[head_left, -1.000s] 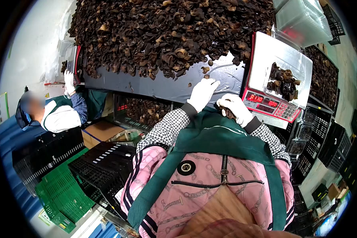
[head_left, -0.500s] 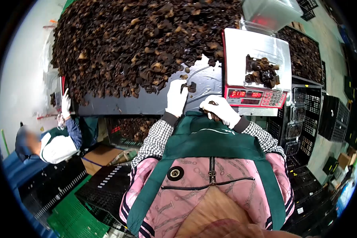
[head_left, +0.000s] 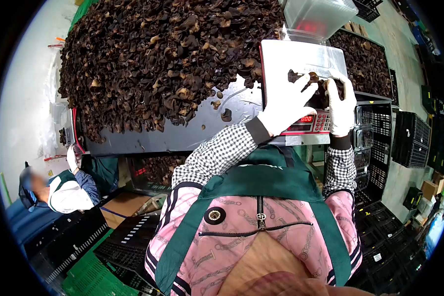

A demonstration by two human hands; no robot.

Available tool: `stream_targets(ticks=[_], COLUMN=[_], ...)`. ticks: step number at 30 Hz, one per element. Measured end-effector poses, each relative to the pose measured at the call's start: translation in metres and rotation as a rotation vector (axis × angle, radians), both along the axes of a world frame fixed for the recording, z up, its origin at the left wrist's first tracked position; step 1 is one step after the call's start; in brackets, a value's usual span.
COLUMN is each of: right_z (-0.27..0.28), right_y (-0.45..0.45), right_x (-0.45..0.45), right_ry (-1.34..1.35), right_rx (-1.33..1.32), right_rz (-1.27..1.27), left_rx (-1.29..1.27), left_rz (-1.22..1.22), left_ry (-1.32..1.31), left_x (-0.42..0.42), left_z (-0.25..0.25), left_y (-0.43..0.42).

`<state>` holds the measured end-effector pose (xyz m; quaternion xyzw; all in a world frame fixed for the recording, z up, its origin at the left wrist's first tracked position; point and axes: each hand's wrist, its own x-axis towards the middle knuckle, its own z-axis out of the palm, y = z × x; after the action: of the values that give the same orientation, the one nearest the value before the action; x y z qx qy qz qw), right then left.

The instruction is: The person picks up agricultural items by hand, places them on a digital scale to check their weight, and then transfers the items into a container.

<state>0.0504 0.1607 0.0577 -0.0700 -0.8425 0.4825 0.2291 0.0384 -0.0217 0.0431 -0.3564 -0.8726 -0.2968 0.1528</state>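
Note:
My left hand [head_left: 288, 106], in a white glove, reaches over the scale with its fingers apart, touching the near edge of a small heap of dark wood ear mushrooms [head_left: 320, 98]. From the other side my right hand [head_left: 341, 101], also gloved, bends its fingers around the heap's right part. Most of this heap is hidden beneath both hands. It lies on the white pan of a red digital scale [head_left: 276, 54], whose display is partly covered by my left hand. Clear plastic [head_left: 323, 64] shows behind the fingers.
A broad pile of wood ear mushrooms [head_left: 167, 64] covers the dark table [head_left: 158, 138]. Stacked clear containers [head_left: 318, 17] stand behind the scale. A mushroom-filled crate [head_left: 365, 64] and black crates [head_left: 380, 143] are at right. A co-worker [head_left: 69, 190] sits at far left.
Both hands have moved from the table's front edge up and right onto the scale. The mushrooms that my right hand held low are now at the heap. The view has shifted slightly.

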Motion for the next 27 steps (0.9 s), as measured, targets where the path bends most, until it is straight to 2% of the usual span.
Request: stream_targets(ticks=[1, 3, 5, 6, 7, 9, 12, 16, 19, 24, 27], right_z=[-0.005, -0.018, -0.012, -0.014, -0.021, -0.022, -0.032, -0.038, -0.018, -0.029, -0.039], right_y=[0.003, 0.009, 0.0, 0.0, 0.003, 0.0, 0.006, 0.01, -0.007, -0.014, -0.01], right_x=[-0.005, -0.008, -0.012, -0.015, -0.019, -0.018, -0.024, -0.026, -0.018, -0.021, -0.026], right_ry=[0.104, 0.006, 0.055, 0.025, 0.093, 0.085, 0.129, 0.068, 0.016, 0.009, 0.077], right_rx=[0.151, 0.178, 0.311, 0.343, 0.493, 0.611, 0.502, 0.443, 0.648, 0.848, 0.697], right_rz=[0.029, 0.054, 0.094, 0.156, 0.215, 0.195, 0.229, 0.256, 0.275, 0.303, 0.277], left_rx=[0.036, 0.18, 0.296, 0.369, 0.306, 0.167, 0.193, 0.065, 0.036, 0.012, 0.087], left_rz=[0.004, -0.03, 0.228, 0.254, 0.25, 0.143, 0.022, 0.062, 0.1, 0.108, 0.056], left_ry=[-0.026, -0.029, -0.288, -0.201, -0.165, 0.126, 0.006, 0.089, 0.06, 0.037, 0.041], left_x=[-0.001, -0.009, -0.014, -0.021, -0.026, -0.039, -0.056, -0.07, -0.071, -0.068, -0.066], left_z=[0.002, -0.025, -0.042, -0.047, -0.051, -0.048, -0.025, -0.056, -0.058, -0.053, -0.049], left_y=[-0.007, -0.03, -0.054, -0.059, -0.061, -0.05, -0.018, 0.004, 0.004, 0.003, 0.004])
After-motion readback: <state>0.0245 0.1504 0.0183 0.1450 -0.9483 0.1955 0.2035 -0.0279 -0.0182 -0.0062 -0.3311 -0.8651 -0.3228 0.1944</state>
